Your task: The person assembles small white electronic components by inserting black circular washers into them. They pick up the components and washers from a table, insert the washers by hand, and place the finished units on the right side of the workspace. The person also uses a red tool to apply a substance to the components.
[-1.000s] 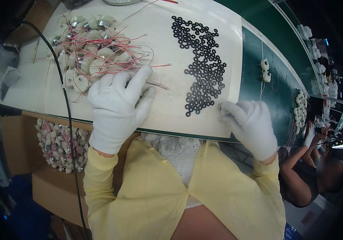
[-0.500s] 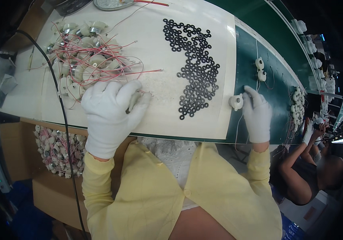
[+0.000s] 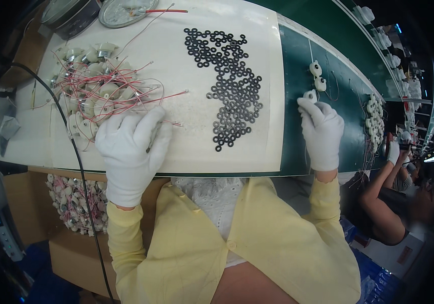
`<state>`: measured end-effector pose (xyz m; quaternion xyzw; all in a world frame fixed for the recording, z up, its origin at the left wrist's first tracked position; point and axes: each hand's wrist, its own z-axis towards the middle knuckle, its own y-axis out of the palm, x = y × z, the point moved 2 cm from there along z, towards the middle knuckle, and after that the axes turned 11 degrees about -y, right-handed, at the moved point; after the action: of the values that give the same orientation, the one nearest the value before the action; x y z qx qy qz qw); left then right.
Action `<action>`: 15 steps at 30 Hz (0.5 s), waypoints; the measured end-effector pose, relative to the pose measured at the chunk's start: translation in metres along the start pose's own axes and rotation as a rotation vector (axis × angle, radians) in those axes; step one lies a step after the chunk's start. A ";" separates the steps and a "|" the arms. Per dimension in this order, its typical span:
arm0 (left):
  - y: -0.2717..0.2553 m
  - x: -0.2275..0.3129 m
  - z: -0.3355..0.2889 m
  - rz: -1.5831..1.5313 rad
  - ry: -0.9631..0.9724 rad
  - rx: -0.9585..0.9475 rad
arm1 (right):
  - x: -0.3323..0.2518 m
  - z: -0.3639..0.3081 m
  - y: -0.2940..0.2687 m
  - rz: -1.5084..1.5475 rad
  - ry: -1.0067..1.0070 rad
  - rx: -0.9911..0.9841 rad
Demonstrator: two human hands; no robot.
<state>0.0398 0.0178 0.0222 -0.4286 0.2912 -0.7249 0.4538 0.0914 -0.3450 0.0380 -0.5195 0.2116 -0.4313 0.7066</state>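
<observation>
My gloved right hand [image 3: 323,133] has its thumb and fingertips on a small round white motor [image 3: 309,95] on the green mat. Just beyond that motor stand two similar white motors [image 3: 317,75], with thin wires running off them. My gloved left hand [image 3: 130,144] is closed beside the near edge of a pile of small white-and-silver motors [image 3: 106,91] with red and white wires. Between its thumb and fingers a bit of a small motor shows, mostly hidden by the glove, and a red wire end pokes out. Many black rings [image 3: 234,88] lie spread over the white sheet.
A round tin [image 3: 72,17] and a lid [image 3: 126,12] with a red stick stand at the far left. A black cable [image 3: 72,137] crosses the left side. Below the table edge is a carton of more motors [image 3: 77,205]. More white motors [image 3: 374,119] sit at the right; a co-worker's arm [image 3: 381,202] is beyond.
My right hand has moved away from me with the white motor, closer to the two standing ones, and its fingers have closed on it. My left hand stays beside the pile.
</observation>
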 end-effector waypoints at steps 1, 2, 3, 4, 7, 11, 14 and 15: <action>-0.001 0.000 0.000 0.007 0.000 0.001 | 0.005 0.000 -0.001 0.034 0.032 -0.001; -0.001 -0.001 -0.001 -0.002 0.012 0.037 | 0.006 0.001 -0.005 0.044 0.056 0.031; 0.001 -0.001 -0.001 -0.010 0.024 0.072 | 0.005 0.001 -0.010 0.053 0.080 0.063; 0.001 -0.001 -0.003 -0.013 0.034 0.103 | 0.003 0.001 -0.014 0.071 0.104 0.095; 0.000 -0.002 -0.003 0.000 0.047 0.128 | -0.017 0.006 -0.029 0.231 0.167 0.170; -0.009 0.009 -0.008 -0.072 -0.019 0.095 | -0.076 0.027 -0.044 0.550 0.061 0.166; -0.016 0.028 -0.011 -0.284 -0.023 0.073 | -0.118 0.046 -0.033 0.724 -0.298 0.121; -0.020 0.037 -0.010 -0.378 -0.008 0.038 | -0.129 0.051 -0.029 0.755 -0.411 0.113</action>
<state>0.0146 -0.0069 0.0468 -0.4699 0.1900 -0.8009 0.3189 0.0487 -0.2122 0.0644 -0.4415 0.2176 -0.0411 0.8695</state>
